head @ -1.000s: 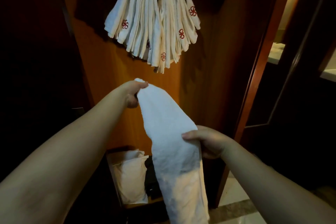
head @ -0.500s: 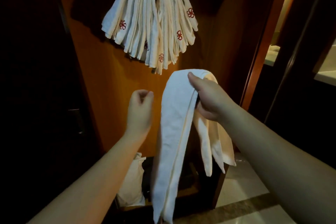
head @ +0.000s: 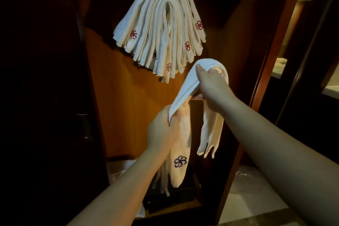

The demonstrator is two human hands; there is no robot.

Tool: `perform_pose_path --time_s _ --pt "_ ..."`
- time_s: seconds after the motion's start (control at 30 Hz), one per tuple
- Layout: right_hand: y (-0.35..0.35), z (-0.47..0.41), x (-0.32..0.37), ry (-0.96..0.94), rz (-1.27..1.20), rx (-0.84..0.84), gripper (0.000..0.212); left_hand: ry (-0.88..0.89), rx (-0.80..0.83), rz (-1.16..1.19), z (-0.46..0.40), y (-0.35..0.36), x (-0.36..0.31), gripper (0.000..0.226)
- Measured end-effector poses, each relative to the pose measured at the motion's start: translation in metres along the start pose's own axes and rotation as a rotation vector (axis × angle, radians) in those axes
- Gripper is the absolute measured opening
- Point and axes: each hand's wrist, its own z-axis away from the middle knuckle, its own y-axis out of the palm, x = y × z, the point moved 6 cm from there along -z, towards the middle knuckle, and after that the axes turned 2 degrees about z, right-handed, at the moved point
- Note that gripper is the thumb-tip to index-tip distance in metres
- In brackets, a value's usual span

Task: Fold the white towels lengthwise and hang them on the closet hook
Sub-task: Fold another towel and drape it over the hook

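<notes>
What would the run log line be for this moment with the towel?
step: hanging | right hand grips folded towel at bend | left hand grips lower length | hung towels above | not yet hung

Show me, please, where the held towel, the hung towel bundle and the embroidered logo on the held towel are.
held towel [head: 185,86]: head view, its folded upper band.
hung towel bundle [head: 156,5]: head view, its arched top.
embroidered logo [head: 180,161]: head view, its centre.

Metal door handle [head: 84,127]; pale tiled floor [head: 245,205].

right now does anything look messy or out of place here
Nothing is damaged. The hung towels splay unevenly, ends at different heights. The held towel drapes lopsided over the right hand, while the left hand grips its longer side.
</notes>
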Motion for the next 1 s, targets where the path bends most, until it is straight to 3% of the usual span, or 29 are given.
perform_pose_path --time_s 0.07,0.23,0.37,0.47,0.57,0.63,0.7,0.77,0.87,0.93,1.0 --pt "-0.009 -0.006 -0.002 0.036 -0.095 -0.024 0.023 -0.024 0.003 -0.142 -0.002 -0.003 0.020 0.012" --pt "-0.038 -0.021 -0.015 0.080 -0.133 -0.129 0.024 -0.153 0.035 -0.383 -0.004 -0.024 0.083 0.010" --pt "-0.058 -0.028 -0.033 0.180 -0.287 -0.228 0.019 -0.142 0.013 -0.482 -0.004 -0.053 0.113 0.006" --pt "-0.068 -0.032 -0.043 0.225 -0.365 -0.271 0.024 -0.196 -0.017 -0.316 -0.008 -0.073 0.124 0.011" --pt "-0.078 -0.038 -0.049 0.241 -0.435 -0.317 0.018 -0.265 -0.075 0.111 -0.015 -0.093 0.115 0.026" --pt "-0.083 -0.043 -0.049 0.219 -0.459 -0.324 0.008 -0.146 -0.230 0.363 -0.029 -0.125 0.089 0.030" --pt "-0.085 -0.050 -0.047 0.196 -0.536 -0.312 0.022 0.026 -0.337 0.597 -0.043 -0.162 0.060 0.023" --pt "-0.086 -0.055 -0.045 0.177 -0.623 -0.311 0.032 0.080 -0.188 0.784 -0.054 -0.170 0.047 0.031" --pt "-0.085 -0.058 -0.054 0.195 -0.668 -0.320 0.015 -0.126 0.069 0.584 -0.035 -0.141 0.064 0.036" --pt "-0.082 -0.057 -0.068 0.229 -0.673 -0.318 0.015 -0.213 0.097 0.441 -0.021 -0.133 0.080 0.038" --pt "-0.079 -0.056 -0.084 0.249 -0.668 -0.302 0.018 -0.241 0.049 0.514 -0.016 -0.139 0.083 0.028"
